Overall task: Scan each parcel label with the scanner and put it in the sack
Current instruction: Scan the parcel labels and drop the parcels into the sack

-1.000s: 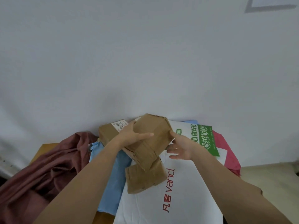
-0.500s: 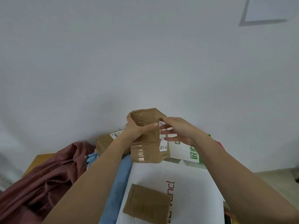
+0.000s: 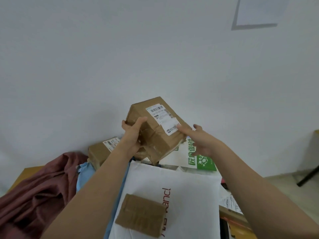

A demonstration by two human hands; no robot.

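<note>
Cardboard parcel (image 3: 155, 130) gripped by left hand (image 3: 133, 137), raised before wall (image 3: 120, 57).

A crumpled maroon cloth (image 3: 36, 195) lies on the wooden bench (image 3: 28, 171) at left — pale blue fabric (image 3: 83, 176) just beside it.

I see a brown taped parcel (image 3: 155, 135) bearing a white label (image 3: 163, 119) with black print. Below it lies a white bag (image 3: 189, 195) with red lettering, a white and green printed bag (image 3: 198, 157), a maroon cloth (image 3: 38, 192), and light blue fabric (image 3: 84, 175).
</note>
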